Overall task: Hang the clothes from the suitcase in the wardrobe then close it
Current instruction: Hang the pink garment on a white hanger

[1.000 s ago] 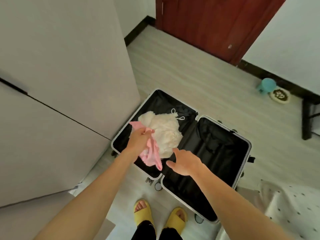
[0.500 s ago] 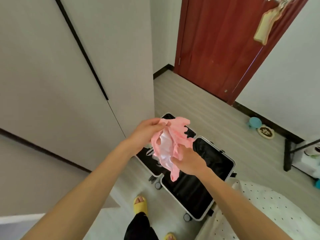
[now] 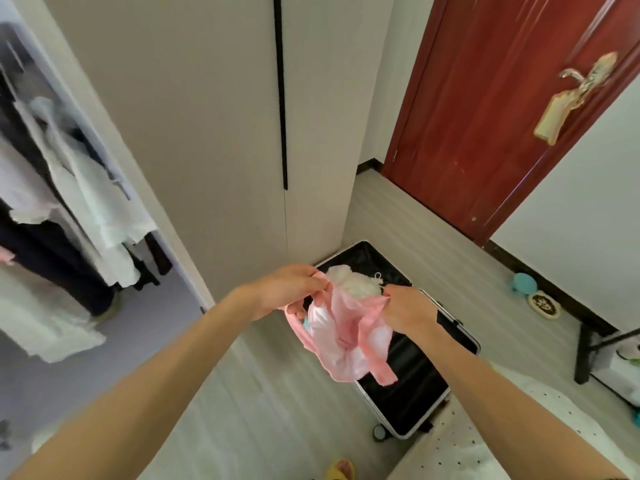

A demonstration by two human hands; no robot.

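The pale striped floor (image 3: 433, 244) carries an open black suitcase (image 3: 408, 393), lying flat. Well to the right of the suitcase, a teal bowl (image 3: 523, 283) and a round dish (image 3: 543, 304) sit side by side. Beyond them stands a dark frame leg (image 3: 583, 355). On the near side of the suitcase, a yellow slipper (image 3: 341, 470) rests on the boards.

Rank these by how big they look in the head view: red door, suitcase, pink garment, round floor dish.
1. red door, even cut off by the frame
2. suitcase, partly hidden
3. pink garment, held nearer the camera, so its place against the suitcase is unsure
4. round floor dish
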